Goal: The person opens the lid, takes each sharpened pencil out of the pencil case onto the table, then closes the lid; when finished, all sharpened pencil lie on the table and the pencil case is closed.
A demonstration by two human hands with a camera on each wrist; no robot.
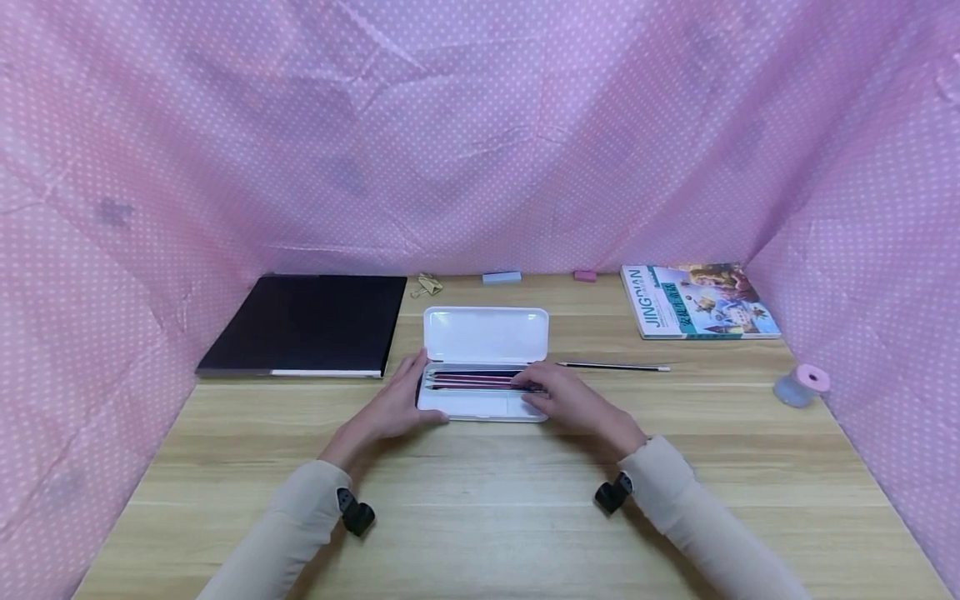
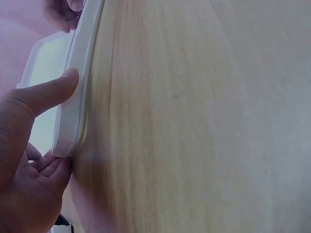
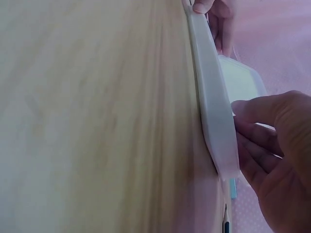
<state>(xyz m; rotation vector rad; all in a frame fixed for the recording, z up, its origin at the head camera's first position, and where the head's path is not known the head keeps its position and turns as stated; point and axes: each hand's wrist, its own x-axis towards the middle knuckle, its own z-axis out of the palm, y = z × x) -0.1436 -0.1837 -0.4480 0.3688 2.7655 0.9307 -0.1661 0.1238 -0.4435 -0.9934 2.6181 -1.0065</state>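
Note:
An open white pencil case [image 1: 472,405] lies on the table with its lid [image 1: 486,333] raised at the back. My left hand [image 1: 397,400] grips its left end, the thumb on the front wall and the fingers round the side, as the left wrist view also shows. Several dark and red pencils [image 1: 468,381] lie lengthwise in the case's rear part. At the right end, my right hand [image 1: 566,400] reaches in over the rim and pinches a pencil between thumb and fingers; its tip end points left. Behind that hand, a dark pencil [image 1: 615,367] rests on the table.
At the left lies a black folder [image 1: 315,325]. Gold binder clips [image 1: 427,286], a pale blue block [image 1: 502,277] and a pink block [image 1: 585,276] line the back edge. To the right are an illustrated book [image 1: 701,302] and a pink-topped round container [image 1: 801,386]. Pink dotted cloth [image 1: 480,150] surrounds the table.

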